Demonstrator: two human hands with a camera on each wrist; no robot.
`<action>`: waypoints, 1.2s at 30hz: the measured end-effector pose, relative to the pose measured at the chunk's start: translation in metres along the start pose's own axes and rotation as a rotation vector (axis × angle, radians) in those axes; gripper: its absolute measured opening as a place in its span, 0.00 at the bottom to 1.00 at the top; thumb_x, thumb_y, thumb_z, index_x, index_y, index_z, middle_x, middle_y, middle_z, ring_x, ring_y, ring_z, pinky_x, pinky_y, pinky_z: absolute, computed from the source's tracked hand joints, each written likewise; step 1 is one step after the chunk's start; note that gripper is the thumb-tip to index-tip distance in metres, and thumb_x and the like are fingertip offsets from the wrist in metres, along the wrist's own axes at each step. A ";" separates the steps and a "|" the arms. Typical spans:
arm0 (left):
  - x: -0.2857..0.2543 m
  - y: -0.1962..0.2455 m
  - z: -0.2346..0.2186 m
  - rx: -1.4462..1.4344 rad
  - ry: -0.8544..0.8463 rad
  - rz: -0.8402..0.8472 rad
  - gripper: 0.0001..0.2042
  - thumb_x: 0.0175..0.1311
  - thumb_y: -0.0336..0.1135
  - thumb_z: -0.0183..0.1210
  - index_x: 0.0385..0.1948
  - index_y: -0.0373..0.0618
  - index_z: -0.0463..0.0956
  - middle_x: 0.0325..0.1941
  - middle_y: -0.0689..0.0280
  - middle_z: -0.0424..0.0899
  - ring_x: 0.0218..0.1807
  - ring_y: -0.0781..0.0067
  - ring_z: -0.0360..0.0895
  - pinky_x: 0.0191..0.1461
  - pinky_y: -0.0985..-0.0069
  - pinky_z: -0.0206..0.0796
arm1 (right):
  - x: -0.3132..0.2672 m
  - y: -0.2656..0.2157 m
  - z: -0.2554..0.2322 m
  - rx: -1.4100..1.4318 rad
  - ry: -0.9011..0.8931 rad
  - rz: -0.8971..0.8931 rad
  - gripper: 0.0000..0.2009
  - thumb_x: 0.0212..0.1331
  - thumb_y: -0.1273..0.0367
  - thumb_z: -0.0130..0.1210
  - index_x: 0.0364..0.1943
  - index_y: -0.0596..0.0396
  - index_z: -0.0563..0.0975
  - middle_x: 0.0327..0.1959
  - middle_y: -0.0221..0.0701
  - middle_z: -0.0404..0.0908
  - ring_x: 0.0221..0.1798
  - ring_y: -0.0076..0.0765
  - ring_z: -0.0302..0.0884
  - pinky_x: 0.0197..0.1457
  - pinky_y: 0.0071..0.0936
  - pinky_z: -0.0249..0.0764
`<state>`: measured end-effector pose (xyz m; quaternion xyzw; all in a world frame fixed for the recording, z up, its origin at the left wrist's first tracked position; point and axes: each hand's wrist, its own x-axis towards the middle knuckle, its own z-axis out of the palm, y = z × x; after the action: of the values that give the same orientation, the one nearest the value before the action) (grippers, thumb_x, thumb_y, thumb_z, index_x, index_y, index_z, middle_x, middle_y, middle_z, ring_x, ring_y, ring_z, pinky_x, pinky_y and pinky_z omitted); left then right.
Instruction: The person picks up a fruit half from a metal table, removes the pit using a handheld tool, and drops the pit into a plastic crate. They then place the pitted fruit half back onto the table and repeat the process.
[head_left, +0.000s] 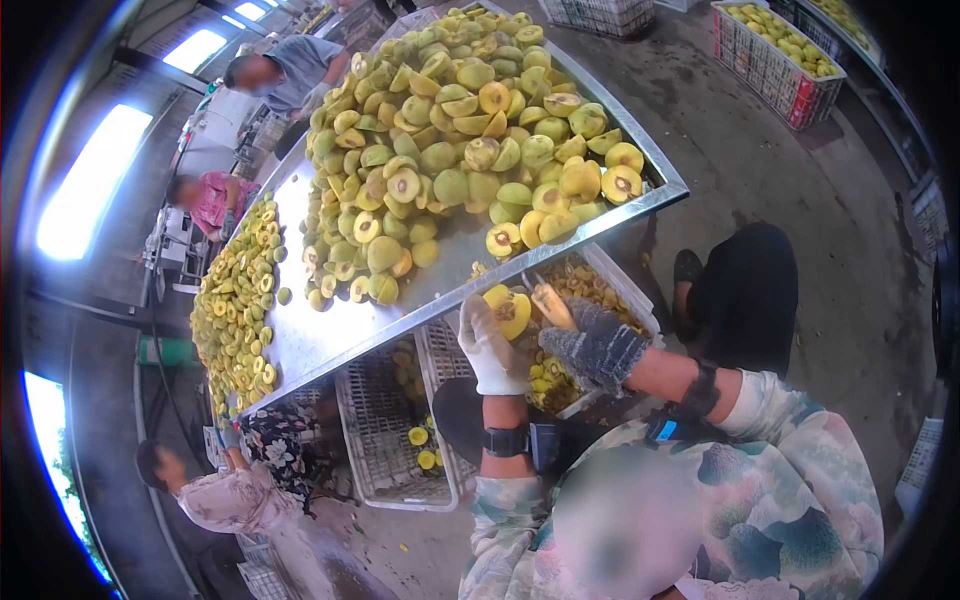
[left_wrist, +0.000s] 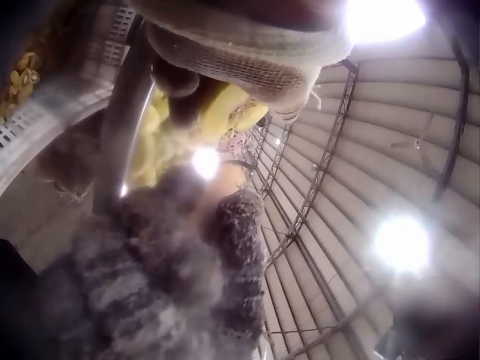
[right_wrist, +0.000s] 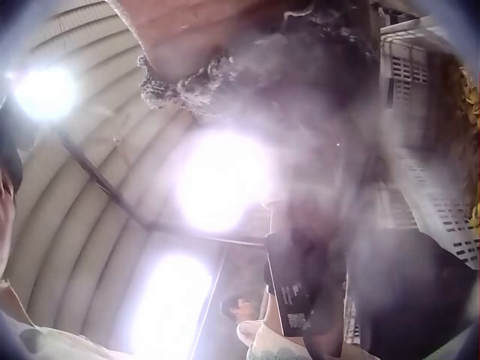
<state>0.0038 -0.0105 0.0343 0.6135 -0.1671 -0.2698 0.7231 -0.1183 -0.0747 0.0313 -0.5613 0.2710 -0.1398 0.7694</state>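
In the head view my left hand, in a white glove, holds a yellow peach half with its brown centre showing. My right hand, in a grey knitted glove, grips a tool by its light wooden handle, close beside the fruit. The tool's working end is mostly hidden. Both hands are over a crate of yellow-brown scraps and fruit pieces, just below the metal table edge. The left wrist view shows the yellow fruit under the white glove, near the grey glove. Glare blurs the right wrist view.
A metal table bears a large heap of halved green-yellow fruit and a second pile on its far left. A plastic crate stands under its edge. Other people work around the table. A full fruit crate stands upper right.
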 end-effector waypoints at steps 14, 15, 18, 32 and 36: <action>-0.003 -0.029 -0.002 0.187 0.012 0.225 0.26 0.67 0.55 0.42 0.46 0.38 0.70 0.41 0.63 0.76 0.42 0.75 0.73 0.46 0.76 0.68 | 0.001 0.001 -0.013 -0.381 0.060 -0.096 0.22 0.50 0.64 0.57 0.51 0.57 0.71 0.44 0.45 0.76 0.47 0.48 0.73 0.51 0.36 0.68; -0.002 -0.028 -0.005 0.139 0.008 0.160 0.27 0.67 0.57 0.40 0.47 0.38 0.70 0.41 0.63 0.76 0.42 0.74 0.73 0.46 0.76 0.68 | -0.001 0.001 -0.013 -0.382 0.055 -0.095 0.22 0.50 0.64 0.57 0.51 0.57 0.71 0.44 0.45 0.76 0.47 0.48 0.73 0.51 0.36 0.68; -0.006 -0.027 -0.005 0.134 -0.021 0.179 0.28 0.65 0.59 0.43 0.46 0.38 0.70 0.40 0.64 0.76 0.40 0.74 0.74 0.44 0.76 0.69 | -0.008 0.007 -0.012 -0.261 0.162 -0.119 0.22 0.50 0.65 0.58 0.50 0.58 0.71 0.43 0.45 0.76 0.47 0.48 0.73 0.51 0.35 0.69; -0.014 -0.027 0.002 0.157 0.010 0.258 0.24 0.67 0.53 0.43 0.46 0.37 0.69 0.36 0.55 0.81 0.36 0.70 0.78 0.41 0.77 0.71 | -0.015 0.012 0.004 -0.387 -0.069 0.023 0.20 0.52 0.60 0.56 0.44 0.61 0.72 0.38 0.48 0.77 0.42 0.51 0.75 0.45 0.36 0.70; -0.015 -0.027 0.006 0.122 0.003 0.259 0.24 0.67 0.53 0.44 0.46 0.35 0.68 0.36 0.54 0.80 0.36 0.69 0.78 0.42 0.77 0.71 | -0.021 0.007 0.007 -0.245 -0.034 0.100 0.15 0.55 0.67 0.55 0.45 0.59 0.73 0.34 0.35 0.77 0.37 0.30 0.72 0.42 0.28 0.70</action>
<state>-0.0165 -0.0087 0.0101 0.6299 -0.2601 -0.1627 0.7135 -0.1314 -0.0557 0.0313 -0.6392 0.3006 -0.0576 0.7055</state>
